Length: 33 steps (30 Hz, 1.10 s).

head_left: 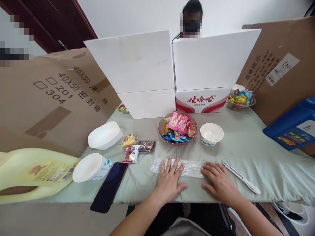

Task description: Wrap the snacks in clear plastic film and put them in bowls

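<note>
A crinkled strip of clear plastic wrap (190, 167) lies flat along the near part of the table. My left hand (169, 183) rests on its left half, palm down with fingers spread. At the strip's right end lies my right hand (218, 180), fingers stretched out, the tips touching the plastic. Just right of that hand is a pair of silver tongs (242, 178). Beyond the plastic stands a pinkish glass bowl (161, 129) filled with wrapped snacks (179, 123). A white paper bowl (212, 133) is to its right.
Left of the plastic are several snack packets (131, 153), a black phone (109, 186) over the table edge, a paper bowl (91, 167), a white dish (105, 135) and a yellow jug (36, 173). White boxes (145, 103) form a back wall; a blue jug (292, 124) stands right. Someone sits behind.
</note>
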Each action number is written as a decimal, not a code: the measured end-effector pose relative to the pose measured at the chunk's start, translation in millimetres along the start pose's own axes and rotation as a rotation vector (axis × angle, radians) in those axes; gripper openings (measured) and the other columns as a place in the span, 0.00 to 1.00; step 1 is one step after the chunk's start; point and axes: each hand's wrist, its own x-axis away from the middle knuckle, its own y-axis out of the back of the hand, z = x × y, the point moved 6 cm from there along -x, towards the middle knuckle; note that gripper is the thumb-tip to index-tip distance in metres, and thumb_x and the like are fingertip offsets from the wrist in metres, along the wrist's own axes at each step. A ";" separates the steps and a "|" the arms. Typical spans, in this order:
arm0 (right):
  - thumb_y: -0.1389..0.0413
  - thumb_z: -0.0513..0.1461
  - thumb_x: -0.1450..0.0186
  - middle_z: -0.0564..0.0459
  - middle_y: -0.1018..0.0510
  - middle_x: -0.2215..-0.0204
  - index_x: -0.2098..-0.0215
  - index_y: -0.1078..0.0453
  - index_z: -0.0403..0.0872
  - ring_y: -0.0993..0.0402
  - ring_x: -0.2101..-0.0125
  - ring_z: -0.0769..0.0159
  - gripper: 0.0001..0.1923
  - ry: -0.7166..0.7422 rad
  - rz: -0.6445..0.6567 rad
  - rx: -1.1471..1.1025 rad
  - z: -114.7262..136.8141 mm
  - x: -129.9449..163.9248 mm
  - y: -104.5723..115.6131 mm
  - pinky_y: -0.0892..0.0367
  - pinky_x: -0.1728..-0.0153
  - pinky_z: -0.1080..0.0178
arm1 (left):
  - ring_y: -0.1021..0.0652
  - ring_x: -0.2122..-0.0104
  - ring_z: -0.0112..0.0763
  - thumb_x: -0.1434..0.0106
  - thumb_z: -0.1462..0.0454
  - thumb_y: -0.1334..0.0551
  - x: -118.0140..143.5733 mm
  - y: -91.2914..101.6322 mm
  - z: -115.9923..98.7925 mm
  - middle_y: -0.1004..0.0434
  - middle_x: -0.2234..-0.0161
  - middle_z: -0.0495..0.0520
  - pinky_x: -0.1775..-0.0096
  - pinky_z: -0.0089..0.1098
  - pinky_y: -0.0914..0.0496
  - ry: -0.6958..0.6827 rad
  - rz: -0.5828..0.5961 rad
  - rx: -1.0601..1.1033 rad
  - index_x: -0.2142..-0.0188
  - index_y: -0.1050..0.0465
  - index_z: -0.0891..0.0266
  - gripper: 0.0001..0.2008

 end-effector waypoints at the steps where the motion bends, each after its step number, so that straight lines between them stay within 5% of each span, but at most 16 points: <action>1: 0.46 0.47 0.34 0.46 0.27 0.48 0.46 0.32 0.50 0.35 0.46 0.54 0.20 0.027 0.046 -0.019 4.2 3.3 -2.6 0.40 0.46 0.50 | 0.51 0.35 0.60 0.38 0.49 0.39 1.0 4.3 -1.0 0.51 0.33 0.58 0.41 0.63 0.51 0.012 -0.043 -0.012 0.36 0.44 0.50 0.33; 5: 0.40 0.49 0.40 0.47 0.28 0.47 0.43 0.35 0.52 0.33 0.49 0.53 0.28 0.048 0.139 -0.054 16.6 29.6 -8.1 0.37 0.49 0.50 | 0.31 0.49 0.51 0.33 0.60 0.44 10.3 21.5 -8.7 0.31 0.49 0.63 0.51 0.52 0.35 0.103 -0.219 0.010 0.50 0.27 0.57 0.14; 8: 0.42 0.38 0.39 0.50 0.24 0.55 0.46 0.34 0.53 0.29 0.57 0.58 0.22 0.085 0.137 -0.077 29.9 49.1 -5.0 0.35 0.54 0.53 | 0.29 0.58 0.43 0.34 0.65 0.45 14.6 21.6 -24.8 0.27 0.58 0.58 0.56 0.45 0.31 0.025 -0.214 0.116 0.57 0.25 0.58 0.11; 13: 0.51 0.30 0.41 0.51 0.24 0.60 0.61 0.30 0.52 0.29 0.55 0.58 0.15 0.179 0.086 -0.153 56.1 46.2 31.7 0.33 0.55 0.56 | 0.29 0.52 0.42 0.36 0.68 0.44 18.3 9.7 -48.0 0.24 0.55 0.55 0.50 0.45 0.34 -0.234 -0.130 0.272 0.54 0.26 0.55 0.14; 16: 0.51 0.30 0.41 0.53 0.22 0.60 0.62 0.31 0.53 0.29 0.52 0.60 0.14 0.276 0.203 -0.261 73.0 28.7 58.6 0.35 0.48 0.56 | 0.29 0.48 0.40 0.37 0.68 0.45 23.2 2.3 -55.4 0.23 0.53 0.49 0.45 0.44 0.37 -0.421 0.007 0.383 0.54 0.26 0.50 0.16; 20: 0.56 0.29 0.36 0.55 0.23 0.65 0.59 0.32 0.52 0.26 0.62 0.68 0.17 0.135 0.360 -0.539 69.8 -4.8 67.3 0.32 0.58 0.65 | 0.27 0.47 0.35 0.41 0.71 0.48 23.8 9.2 -48.5 0.24 0.49 0.50 0.43 0.40 0.37 -0.451 0.077 0.620 0.44 0.35 0.52 0.25; 28: 0.48 0.36 0.37 0.52 0.21 0.63 0.59 0.30 0.48 0.25 0.63 0.64 0.09 -0.238 0.345 -0.588 26.7 -97.4 -16.2 0.34 0.62 0.65 | 0.25 0.55 0.38 0.45 0.75 0.45 15.8 4.1 -20.9 0.27 0.53 0.59 0.51 0.40 0.29 -0.170 -0.010 0.995 0.42 0.42 0.62 0.30; 33: 0.48 0.36 0.38 0.50 0.20 0.65 0.55 0.31 0.47 0.24 0.66 0.63 0.13 -0.345 0.285 -0.491 24.2 -111.4 -57.0 0.36 0.65 0.64 | 0.24 0.58 0.32 0.43 0.75 0.46 15.3 -7.8 -13.2 0.29 0.55 0.58 0.50 0.38 0.29 -0.046 -0.046 1.197 0.34 0.59 0.61 0.39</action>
